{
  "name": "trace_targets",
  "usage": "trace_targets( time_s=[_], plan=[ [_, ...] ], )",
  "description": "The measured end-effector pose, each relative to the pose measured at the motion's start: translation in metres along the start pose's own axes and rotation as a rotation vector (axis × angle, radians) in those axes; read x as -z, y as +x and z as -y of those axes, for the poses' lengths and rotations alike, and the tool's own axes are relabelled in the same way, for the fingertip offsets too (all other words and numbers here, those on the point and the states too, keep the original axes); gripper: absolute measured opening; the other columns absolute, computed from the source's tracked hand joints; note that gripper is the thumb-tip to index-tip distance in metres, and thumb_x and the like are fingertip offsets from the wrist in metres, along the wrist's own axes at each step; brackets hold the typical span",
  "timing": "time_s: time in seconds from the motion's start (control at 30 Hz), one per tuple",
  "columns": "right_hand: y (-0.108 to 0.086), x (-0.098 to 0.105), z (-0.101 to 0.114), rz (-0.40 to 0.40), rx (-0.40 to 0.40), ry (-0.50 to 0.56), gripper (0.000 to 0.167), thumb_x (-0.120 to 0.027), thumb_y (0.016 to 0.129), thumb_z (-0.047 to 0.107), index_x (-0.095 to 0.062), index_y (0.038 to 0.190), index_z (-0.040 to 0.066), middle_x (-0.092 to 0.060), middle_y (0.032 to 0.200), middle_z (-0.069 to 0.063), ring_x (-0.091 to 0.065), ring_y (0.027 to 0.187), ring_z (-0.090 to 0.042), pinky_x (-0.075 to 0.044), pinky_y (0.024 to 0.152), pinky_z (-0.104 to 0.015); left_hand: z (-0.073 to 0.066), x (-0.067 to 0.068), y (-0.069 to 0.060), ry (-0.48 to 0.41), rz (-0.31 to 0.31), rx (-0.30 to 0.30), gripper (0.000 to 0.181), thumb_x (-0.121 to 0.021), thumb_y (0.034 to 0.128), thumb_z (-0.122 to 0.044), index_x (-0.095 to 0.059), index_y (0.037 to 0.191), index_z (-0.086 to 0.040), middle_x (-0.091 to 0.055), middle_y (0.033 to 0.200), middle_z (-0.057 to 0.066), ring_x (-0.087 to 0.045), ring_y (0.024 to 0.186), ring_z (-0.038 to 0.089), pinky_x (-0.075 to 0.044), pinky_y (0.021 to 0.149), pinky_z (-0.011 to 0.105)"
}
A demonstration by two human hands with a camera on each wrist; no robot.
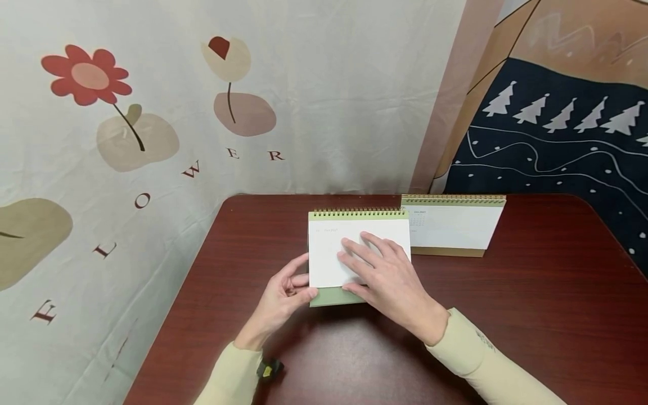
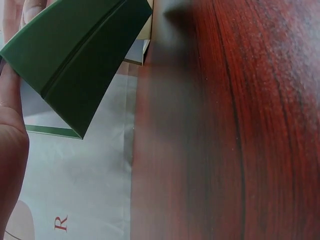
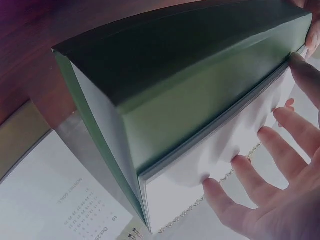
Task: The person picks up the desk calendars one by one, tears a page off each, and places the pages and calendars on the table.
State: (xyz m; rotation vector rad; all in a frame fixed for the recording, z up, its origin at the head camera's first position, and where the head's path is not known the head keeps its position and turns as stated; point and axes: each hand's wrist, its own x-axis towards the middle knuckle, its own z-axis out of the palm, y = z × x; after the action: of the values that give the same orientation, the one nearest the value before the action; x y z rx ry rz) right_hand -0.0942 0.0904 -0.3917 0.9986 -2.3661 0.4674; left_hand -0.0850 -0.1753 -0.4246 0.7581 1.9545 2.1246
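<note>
A green desk calendar point(image 1: 329, 270) with a spiral binding along its top is held tilted above the table, its white page facing me. My left hand point(image 1: 283, 292) grips its lower left edge, thumb in front. My right hand point(image 1: 387, 275) lies over the page with fingers spread and fairly straight, fingertips touching the paper. In the right wrist view those fingers point(image 3: 247, 172) press on the page beside the green base point(image 3: 200, 115). The left wrist view shows the calendar's green underside point(image 2: 85, 50); most left fingers are cut off there.
A second desk calendar point(image 1: 448, 228) with a brown base stands behind to the right, partly covered by the green one. The dark red wooden table point(image 1: 531, 315) reaches back to a printed curtain point(image 1: 334, 112). A small black object point(image 1: 270, 369) shows by the left sleeve.
</note>
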Motion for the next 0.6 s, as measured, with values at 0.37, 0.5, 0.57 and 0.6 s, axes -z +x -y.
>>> trace_targets(
  time_s=[0.37, 0.5, 0.57, 0.6],
  plan=[
    [0.0002, 0.0005, -0.0013, 0.032, 0.017, 0.007, 0.051, -0.086, 0.085, 0.039, -0.073, 0.131, 0.02, -0.062, 0.146, -0.002, -0.048, 0.14, -0.035, -0.047, 0.098, -0.061, 0.002, 0.0018, -0.001, 0.008, 0.001, 0.0, 0.067, -0.067, 0.096, 0.007, -0.033, 0.153, 0.011, -0.075, 0.117, 0.013, -0.066, 0.081, 0.004, -0.053, 0.069, 0.018],
    [-0.0007, -0.0003, -0.0014, 0.025, 0.045, -0.002, 0.046, -0.083, 0.089, 0.035, -0.072, 0.131, 0.019, -0.062, 0.146, -0.004, -0.048, 0.14, -0.038, -0.046, 0.1, -0.063, 0.0009, 0.0015, 0.0004, 0.01, -0.008, 0.012, 0.067, -0.067, 0.0957, 0.007, -0.033, 0.153, 0.01, -0.073, 0.118, 0.021, -0.069, 0.086, 0.005, -0.055, 0.073, 0.019],
    [-0.0017, -0.001, -0.0014, 0.012, 0.065, -0.018, 0.043, -0.081, 0.091, 0.032, -0.072, 0.131, 0.019, -0.062, 0.146, -0.005, -0.049, 0.139, -0.04, -0.046, 0.101, -0.065, 0.0007, 0.0011, 0.0021, 0.025, -0.013, 0.019, 0.067, -0.067, 0.0958, 0.007, -0.034, 0.154, 0.01, -0.071, 0.118, 0.027, -0.069, 0.086, 0.006, -0.055, 0.074, 0.02],
    [-0.0024, -0.0014, -0.0014, 0.007, 0.073, -0.03, 0.041, -0.08, 0.092, 0.031, -0.072, 0.13, 0.018, -0.062, 0.145, -0.006, -0.049, 0.139, -0.041, -0.046, 0.101, -0.066, 0.0007, 0.0008, 0.0031, 0.032, -0.015, 0.024, 0.067, -0.067, 0.0959, 0.006, -0.034, 0.154, 0.009, -0.07, 0.119, 0.029, -0.069, 0.086, 0.005, -0.055, 0.074, 0.02]
  ],
)
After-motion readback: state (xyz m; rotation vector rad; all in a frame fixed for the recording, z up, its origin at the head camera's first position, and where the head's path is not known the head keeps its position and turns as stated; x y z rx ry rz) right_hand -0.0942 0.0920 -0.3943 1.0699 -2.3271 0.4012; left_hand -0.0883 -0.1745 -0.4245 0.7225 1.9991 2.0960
